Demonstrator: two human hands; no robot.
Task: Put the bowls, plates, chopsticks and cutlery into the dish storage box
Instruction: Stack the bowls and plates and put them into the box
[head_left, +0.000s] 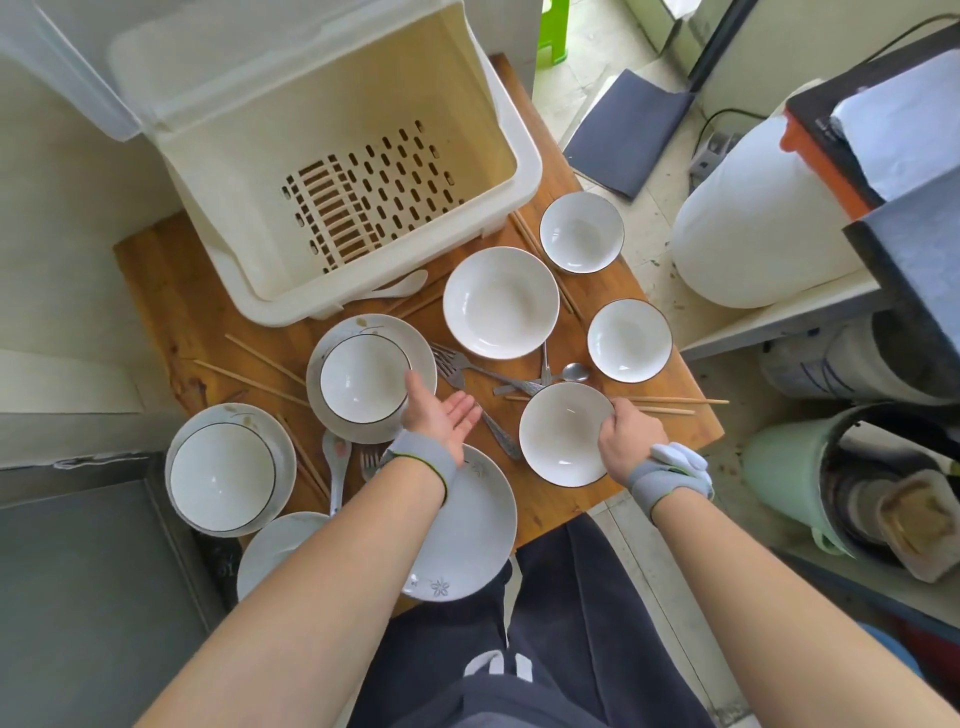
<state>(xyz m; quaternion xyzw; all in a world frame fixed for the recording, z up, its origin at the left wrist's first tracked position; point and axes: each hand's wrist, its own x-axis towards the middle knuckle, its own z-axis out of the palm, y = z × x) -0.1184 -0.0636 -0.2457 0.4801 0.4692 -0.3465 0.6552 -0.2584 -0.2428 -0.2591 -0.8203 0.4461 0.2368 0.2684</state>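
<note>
The cream dish storage box (524, 171) stands with its lid up at the back of the wooden table (171, 291), nothing inside. My right hand (626, 441) grips the right rim of a white bowl (561, 436) near the table's front right. My left hand (439, 415) is open, fingers spread, touching the right side of a bowl (358, 376) that sits on a plate (332, 332). Forks (454, 366) and a metal spoon (575, 372) lie between the bowls. Chopsticks (260, 356) are scattered left and right.
More bowls stand at the back right (581, 231), centre (500, 302) and right (629, 340). A bowl on a plate (223, 473) sits front left, a flowered plate (467, 545) under my left forearm. Ceramic spoons (335, 462) lie nearby. A white drum (748, 228) stands right.
</note>
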